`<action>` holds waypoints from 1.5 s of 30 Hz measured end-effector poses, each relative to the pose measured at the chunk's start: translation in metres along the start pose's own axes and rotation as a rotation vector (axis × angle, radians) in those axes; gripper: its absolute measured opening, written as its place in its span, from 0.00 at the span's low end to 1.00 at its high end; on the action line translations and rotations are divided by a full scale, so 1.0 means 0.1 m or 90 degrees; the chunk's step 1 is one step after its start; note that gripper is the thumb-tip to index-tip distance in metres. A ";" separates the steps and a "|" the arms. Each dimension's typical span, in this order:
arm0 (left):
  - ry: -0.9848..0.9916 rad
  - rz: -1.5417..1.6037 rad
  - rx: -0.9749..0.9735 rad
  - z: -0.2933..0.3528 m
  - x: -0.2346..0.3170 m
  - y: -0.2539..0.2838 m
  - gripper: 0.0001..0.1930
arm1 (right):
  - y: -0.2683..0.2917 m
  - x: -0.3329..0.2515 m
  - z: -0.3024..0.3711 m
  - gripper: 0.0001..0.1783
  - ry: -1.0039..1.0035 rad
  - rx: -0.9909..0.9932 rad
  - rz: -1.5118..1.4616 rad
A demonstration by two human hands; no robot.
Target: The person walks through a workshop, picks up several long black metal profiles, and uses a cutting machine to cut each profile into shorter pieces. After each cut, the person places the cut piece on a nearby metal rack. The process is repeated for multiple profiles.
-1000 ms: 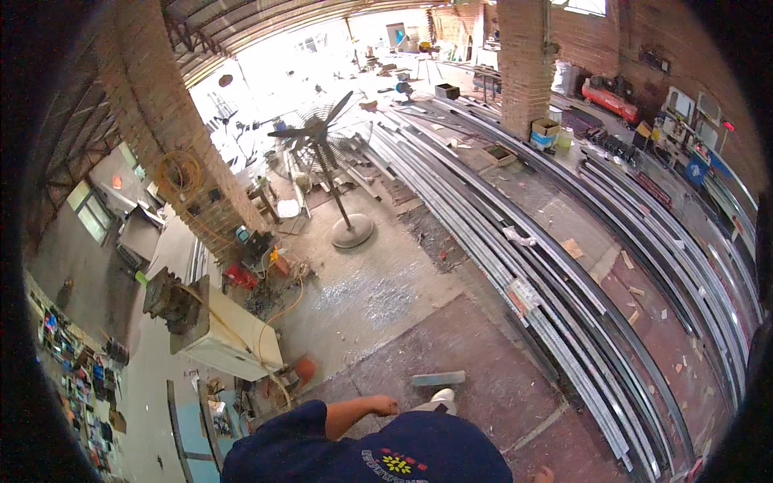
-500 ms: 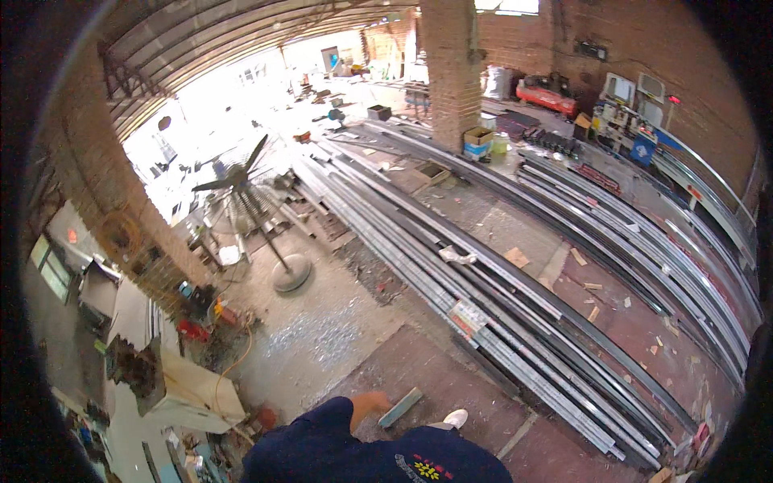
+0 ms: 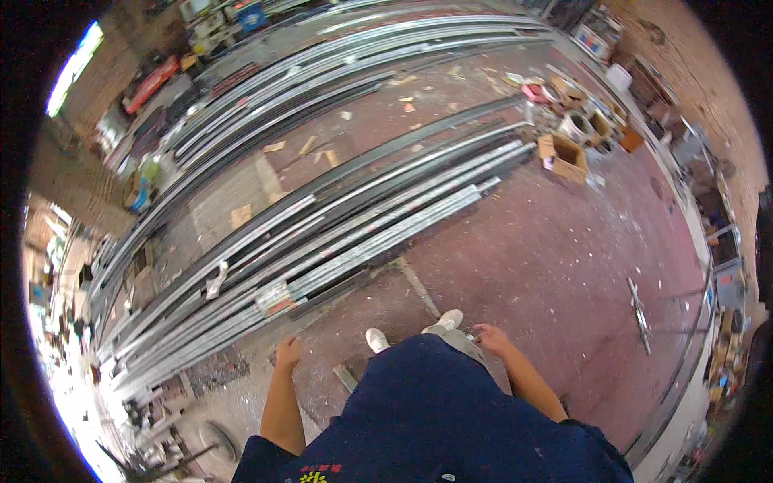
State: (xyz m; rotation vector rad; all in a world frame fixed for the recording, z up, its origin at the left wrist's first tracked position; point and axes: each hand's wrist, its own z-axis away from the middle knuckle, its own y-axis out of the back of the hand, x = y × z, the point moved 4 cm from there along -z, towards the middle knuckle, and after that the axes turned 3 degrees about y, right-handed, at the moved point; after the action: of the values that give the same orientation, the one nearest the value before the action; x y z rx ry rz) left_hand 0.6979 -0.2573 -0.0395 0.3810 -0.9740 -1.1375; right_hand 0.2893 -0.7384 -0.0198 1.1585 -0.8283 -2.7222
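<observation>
Fingers on the left hand (image 3: 287, 352) look loosely curled, and I can't tell whether anything's tucked in there. Same deal with the right hand (image 3: 493, 341): bent fingers right beside the beige trousers (image 3: 469, 346), too blurry to say if they're pinching something. Biggest thing is the reddish floor (image 3: 555, 241), filling much of the right half of the frame. Then you've got long metal bars (image 3: 386, 241) running diagonally from lower left up past centre, left hand near their lower edge, plus another batch of bars (image 3: 366, 58) across the top. Red tank (image 3: 153, 83) sits upper left. Dark blue shirt (image 3: 451, 402) takes up the bottom middle. Open cardboard box (image 3: 565, 161) is upper right, by the far ends of the bars. Short pale bar (image 3: 345, 377) lies on the floor, just lower right of the left hand, partly behind the shirt. Two white shoes (image 3: 377, 340) poke out above the shirt, and a crumpled white scrap (image 3: 216, 282) rests on the bars, left of centre.
</observation>
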 end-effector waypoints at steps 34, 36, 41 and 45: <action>-0.510 -0.617 -0.393 -2.38 7.40 -3.46 0.19 | 4.01 2.25 -1.75 0.22 -0.340 0.173 -0.260; -0.561 -0.513 -0.321 -2.43 8.30 -3.37 0.21 | 4.36 2.29 -2.05 0.22 -0.306 0.168 -0.253; -0.560 -0.309 -0.212 -2.54 10.00 -3.50 0.18 | 5.18 2.91 -2.47 0.23 -0.277 0.181 -0.245; -0.576 -0.394 -0.170 -2.40 10.42 -3.94 0.21 | 5.84 3.93 -2.47 0.24 -0.301 0.145 -0.138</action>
State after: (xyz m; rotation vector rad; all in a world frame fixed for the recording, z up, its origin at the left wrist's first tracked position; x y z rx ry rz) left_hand 0.7496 -1.3933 0.0251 -0.0974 -1.5053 -2.0664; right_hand 0.0958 -1.4513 -0.1218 0.6625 -1.1504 -3.2132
